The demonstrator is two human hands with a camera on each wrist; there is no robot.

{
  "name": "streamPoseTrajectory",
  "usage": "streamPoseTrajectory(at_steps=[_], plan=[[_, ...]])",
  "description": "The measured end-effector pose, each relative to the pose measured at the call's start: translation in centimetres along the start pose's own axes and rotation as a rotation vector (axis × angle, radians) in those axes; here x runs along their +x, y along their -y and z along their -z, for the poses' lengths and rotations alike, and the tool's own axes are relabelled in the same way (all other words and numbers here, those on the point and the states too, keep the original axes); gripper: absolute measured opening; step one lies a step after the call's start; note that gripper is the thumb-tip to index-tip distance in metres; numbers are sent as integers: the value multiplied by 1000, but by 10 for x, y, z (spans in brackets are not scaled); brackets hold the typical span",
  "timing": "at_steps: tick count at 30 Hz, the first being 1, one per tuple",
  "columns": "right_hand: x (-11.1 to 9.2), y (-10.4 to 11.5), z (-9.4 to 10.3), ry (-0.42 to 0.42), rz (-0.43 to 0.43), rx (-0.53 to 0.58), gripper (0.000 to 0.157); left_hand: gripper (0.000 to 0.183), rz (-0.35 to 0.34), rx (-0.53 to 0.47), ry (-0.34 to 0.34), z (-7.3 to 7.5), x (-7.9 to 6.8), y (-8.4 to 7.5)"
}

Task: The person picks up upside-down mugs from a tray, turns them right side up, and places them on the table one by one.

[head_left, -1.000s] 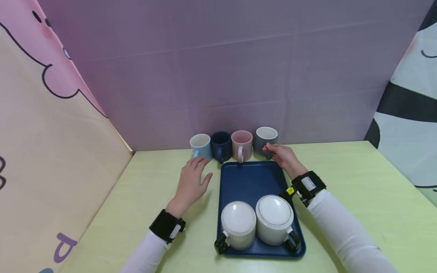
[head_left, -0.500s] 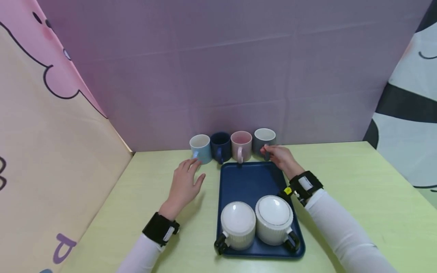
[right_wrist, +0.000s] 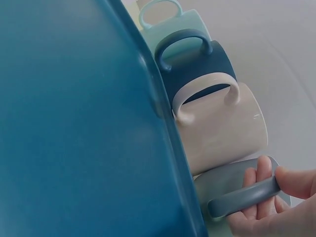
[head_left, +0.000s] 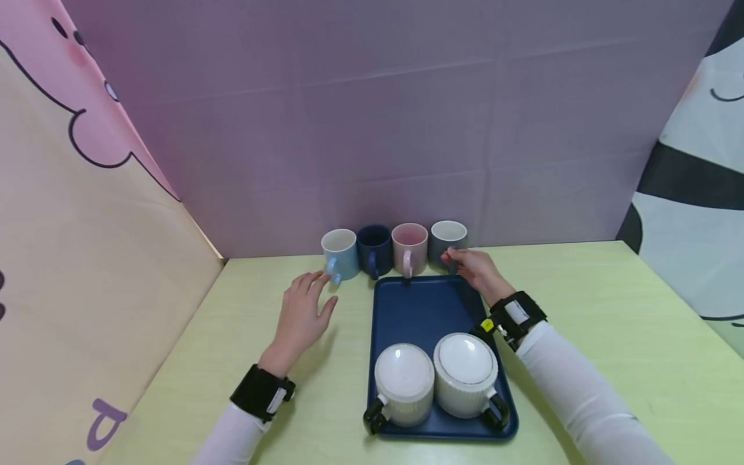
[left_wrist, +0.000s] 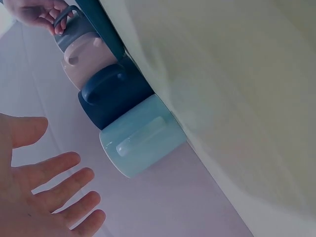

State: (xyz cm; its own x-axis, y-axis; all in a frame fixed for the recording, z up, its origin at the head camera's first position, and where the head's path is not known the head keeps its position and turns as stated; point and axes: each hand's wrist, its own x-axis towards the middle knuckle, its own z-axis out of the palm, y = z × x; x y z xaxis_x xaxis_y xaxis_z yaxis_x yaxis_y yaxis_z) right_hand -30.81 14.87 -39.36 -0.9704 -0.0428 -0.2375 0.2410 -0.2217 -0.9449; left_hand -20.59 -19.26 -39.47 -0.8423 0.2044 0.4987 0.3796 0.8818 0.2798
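Observation:
A row of mugs stands against the back wall: a light blue mug (head_left: 343, 259), a dark blue mug (head_left: 374, 244), a pink mug (head_left: 410, 244) and, at the right end, a grey mug (head_left: 440, 250). My right hand (head_left: 478, 270) grips the grey mug's handle (right_wrist: 247, 197), thumb on top and fingers through the loop in the right wrist view. In front of the light blue mug, my left hand (head_left: 300, 314) hovers with fingers spread and nothing in it. The left wrist view shows its fingers (left_wrist: 64, 185) apart from the light blue mug.
A dark blue tray (head_left: 427, 303) lies just in front of the mugs. On its near half sit two white lidded or upturned ribbed mugs (head_left: 405, 381) with black handles. A purple cloth wall (head_left: 401, 129) closes off the back of the pale table (head_left: 587, 323).
My left hand has drawn back to the left and slightly toward me, away from the light blue mug. My right hand keeps its hold on the grey mug, which has shifted slightly left.

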Motion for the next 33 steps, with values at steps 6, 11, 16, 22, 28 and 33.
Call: streamPoseTrajectory(at_steps=[6, 11, 16, 22, 28, 33], plan=[[1, -3, 1, -25, 9, -35, 19, 44, 21, 3, 6, 3, -2, 5], [3, -5, 1, -53, 2, -81, 11, 45, 31, 8, 6, 6, -4, 8], [3, -5, 0, -63, 0, -115, 28, 45, 34, 2, 5, 7, -6, 12], [2, -5, -2, -68, 19, -233, 42, 45, 40, -5, 13, 9, -8, 14], [1, -5, -2, -51, 34, -301, 41, 46, 56, 1, 24, 11, -10, 16], [1, -3, -1, -27, 50, -341, 40, 46, 58, 15, 26, 13, -11, 21]])
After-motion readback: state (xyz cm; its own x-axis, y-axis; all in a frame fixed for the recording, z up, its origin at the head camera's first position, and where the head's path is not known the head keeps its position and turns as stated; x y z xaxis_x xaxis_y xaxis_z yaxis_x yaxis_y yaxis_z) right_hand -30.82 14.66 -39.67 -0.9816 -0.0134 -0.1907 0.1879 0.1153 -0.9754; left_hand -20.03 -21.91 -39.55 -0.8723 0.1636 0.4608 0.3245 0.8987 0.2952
